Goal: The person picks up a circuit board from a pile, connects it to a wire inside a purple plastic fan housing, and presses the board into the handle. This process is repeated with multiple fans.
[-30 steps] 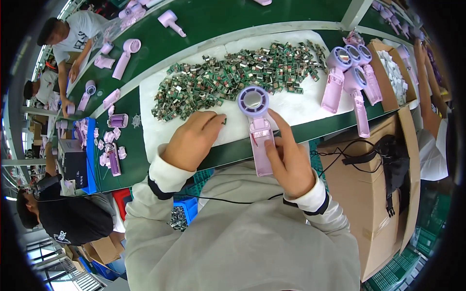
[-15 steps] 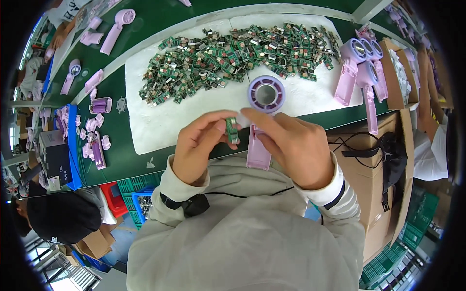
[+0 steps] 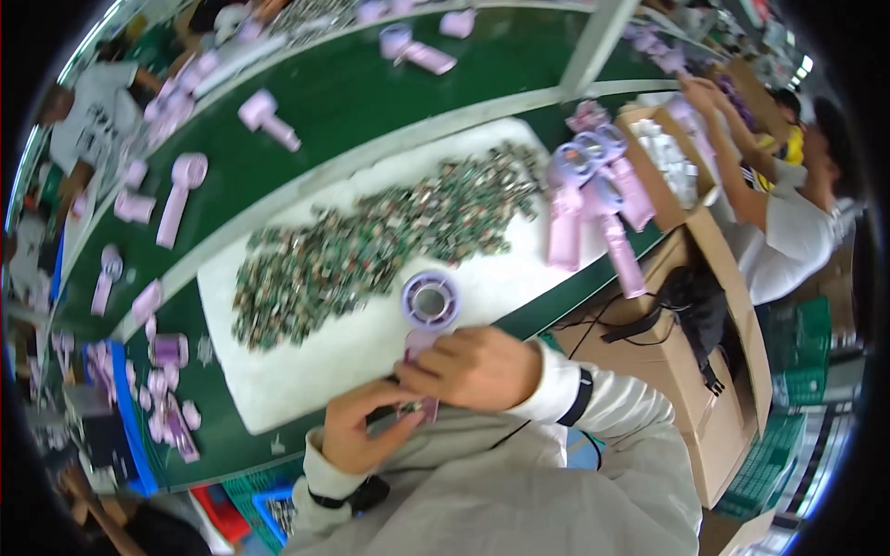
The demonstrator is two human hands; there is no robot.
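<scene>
Though blurry — hands (image 3: pixel 360 428) (image 3: pixel 475 368) @ fan (image 3: pixel 430 323)

Purple fan (image 3: pixel 431 300) (handle (image 3: pixel 421 342) perhaps pink)

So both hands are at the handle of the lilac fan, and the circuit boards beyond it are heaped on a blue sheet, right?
Not quite: the sheet is white, as the head view shows. The circuit boards are heaped beyond the lilac fan, with left hand and right hand at its handle.
</scene>
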